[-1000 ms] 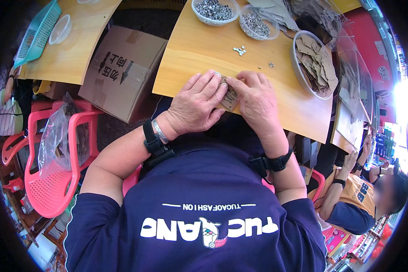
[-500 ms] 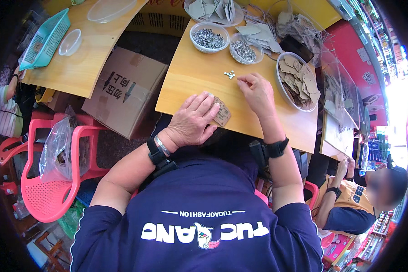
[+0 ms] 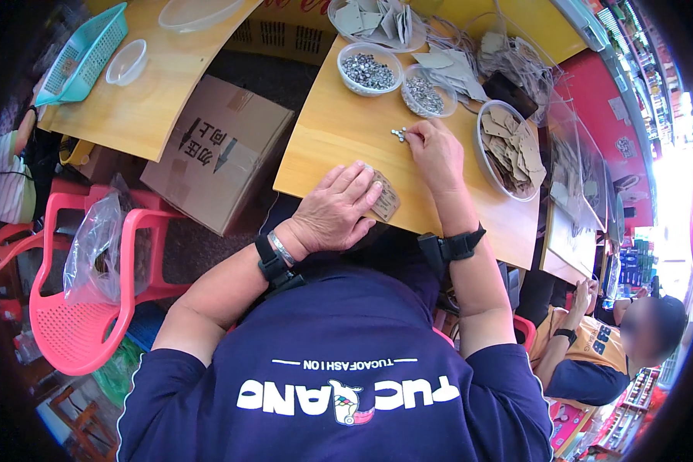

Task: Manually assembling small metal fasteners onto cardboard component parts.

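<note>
My left hand [image 3: 333, 206] lies with its fingers stretched out over the left edge of a small brown card [image 3: 386, 197] near the table's front edge, pressing on it. Part of the card is covered by the fingers. Beyond it, my right hand [image 3: 437, 158] has thumb and fingertips together right beside a small group of shiny metal pieces [image 3: 397, 134] on the table. Whatever sits between those fingertips is too small to make out. Two clear tubs, a larger one [image 3: 352, 79] and a smaller one [image 3: 414, 105], hold many small metal pieces.
To the right stands a clear tub [image 3: 481, 146] heaped with brown cards. Pale cards [image 3: 448, 69] and another full tub [image 3: 389, 44] are at the back. A cardboard box [image 3: 215, 146] and a pink chair [image 3: 77, 323] are left. Another person [image 3: 593, 346] sits at right.
My right hand has moved to the far side, its fingertips now at the small metal pieces. My left hand stays over the card. The whole view has shifted slightly.
</note>
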`<action>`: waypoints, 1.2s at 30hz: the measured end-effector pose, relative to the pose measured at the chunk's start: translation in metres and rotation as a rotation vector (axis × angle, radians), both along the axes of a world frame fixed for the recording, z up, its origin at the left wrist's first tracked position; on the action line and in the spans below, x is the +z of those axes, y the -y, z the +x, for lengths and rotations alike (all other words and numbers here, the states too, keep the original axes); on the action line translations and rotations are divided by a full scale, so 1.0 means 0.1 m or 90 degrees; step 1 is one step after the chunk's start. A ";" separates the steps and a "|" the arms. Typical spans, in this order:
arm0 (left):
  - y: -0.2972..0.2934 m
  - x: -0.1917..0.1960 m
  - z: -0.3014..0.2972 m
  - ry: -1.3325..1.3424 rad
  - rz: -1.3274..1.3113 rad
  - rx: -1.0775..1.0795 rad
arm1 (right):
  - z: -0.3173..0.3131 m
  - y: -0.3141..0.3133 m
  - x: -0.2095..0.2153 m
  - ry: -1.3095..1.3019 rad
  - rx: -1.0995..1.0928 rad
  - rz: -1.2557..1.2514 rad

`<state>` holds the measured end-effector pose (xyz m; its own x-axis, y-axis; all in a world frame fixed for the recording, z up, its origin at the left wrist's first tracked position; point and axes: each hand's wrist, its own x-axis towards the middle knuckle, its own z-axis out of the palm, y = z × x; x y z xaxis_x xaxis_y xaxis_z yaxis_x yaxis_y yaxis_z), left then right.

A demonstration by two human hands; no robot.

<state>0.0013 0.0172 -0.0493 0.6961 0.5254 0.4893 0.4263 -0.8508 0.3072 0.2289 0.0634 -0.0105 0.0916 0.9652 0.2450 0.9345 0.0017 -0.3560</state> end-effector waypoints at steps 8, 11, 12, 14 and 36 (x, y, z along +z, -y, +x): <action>0.00 0.02 0.01 0.058 -0.035 0.008 | -0.05 0.22 0.16 -0.174 0.063 -0.018; 0.00 0.00 0.01 0.051 -0.050 0.016 | -0.16 0.36 0.13 -0.255 0.185 -0.044; 0.00 0.00 0.02 0.052 -0.053 0.017 | -0.18 0.38 0.14 -0.254 0.185 -0.047; 0.00 0.01 0.02 0.053 -0.037 0.024 | -0.24 0.41 0.14 -0.175 0.208 -0.071; -0.04 -0.01 0.01 0.043 -0.041 0.011 | -0.29 0.26 0.14 -0.139 0.232 -0.135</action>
